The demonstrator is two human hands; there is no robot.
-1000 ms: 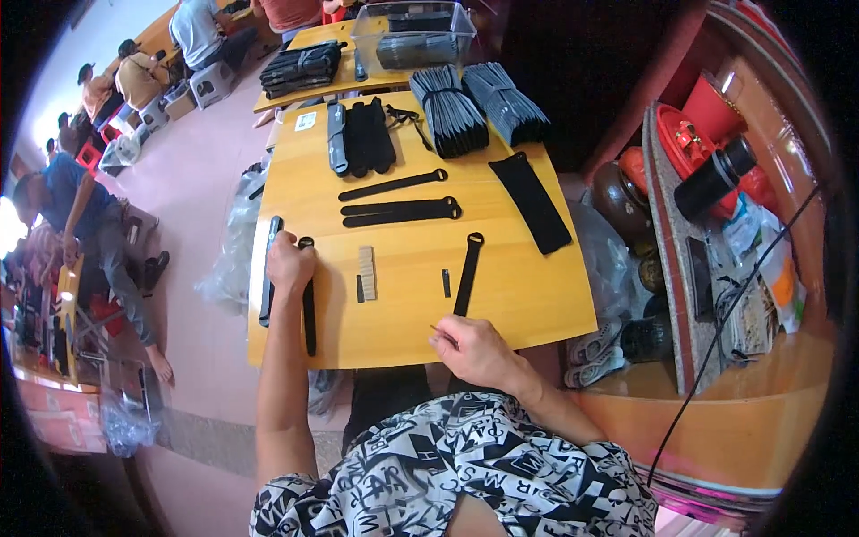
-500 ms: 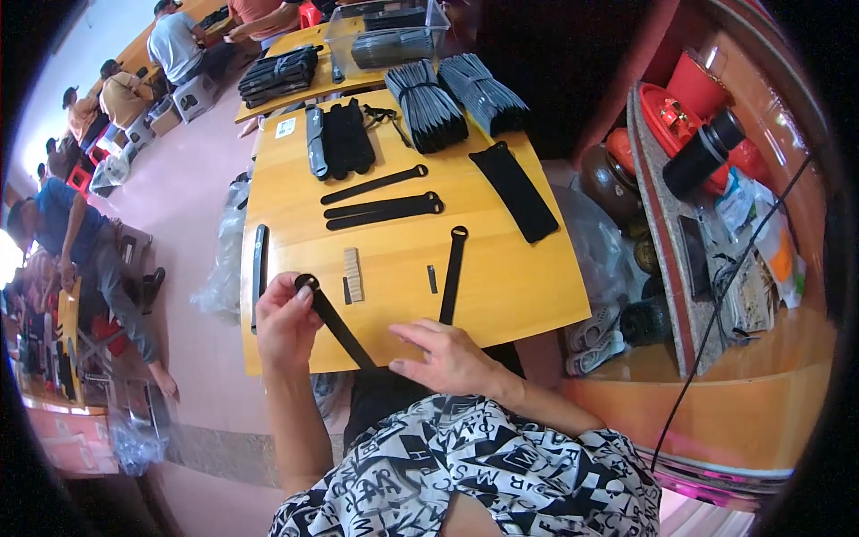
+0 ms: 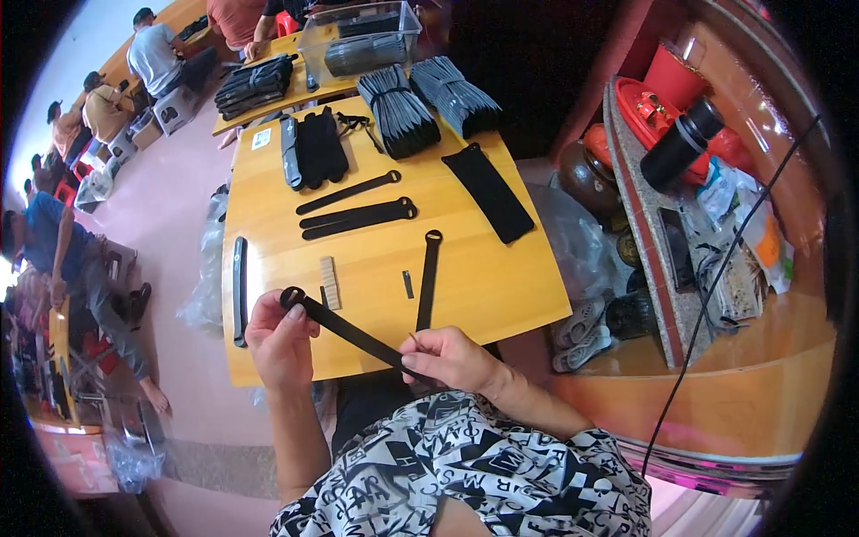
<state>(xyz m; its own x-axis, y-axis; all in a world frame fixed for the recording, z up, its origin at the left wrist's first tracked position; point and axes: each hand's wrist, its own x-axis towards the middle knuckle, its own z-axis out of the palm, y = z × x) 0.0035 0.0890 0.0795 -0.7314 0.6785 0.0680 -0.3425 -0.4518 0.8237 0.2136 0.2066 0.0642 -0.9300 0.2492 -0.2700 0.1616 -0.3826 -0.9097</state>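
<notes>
Both my hands hold one long black strap (image 3: 344, 328) with a ring at its left end, stretched above the near edge of the wooden table (image 3: 501, 277). My left hand (image 3: 279, 338) grips the ring end. The other end is pinched by my right hand (image 3: 452, 358). Just beyond the hands lie a small ribbed beige piece (image 3: 330, 282), a tiny dark piece (image 3: 408, 284) and another black strap (image 3: 429, 277) with a ring. A black strap (image 3: 239, 288) lies along the table's left edge.
Further back on the table lie more black straps (image 3: 358, 217), a wide black strip (image 3: 489, 191) and bundles of straps (image 3: 398, 110). A clear bin (image 3: 358, 40) stands behind. Several people sit at the left. A cluttered shelf with a red container (image 3: 667, 85) stands right.
My left hand has picked one strap up from the table's left side and carried it toward me. My right hand has come off the table edge and taken the strap's other end.
</notes>
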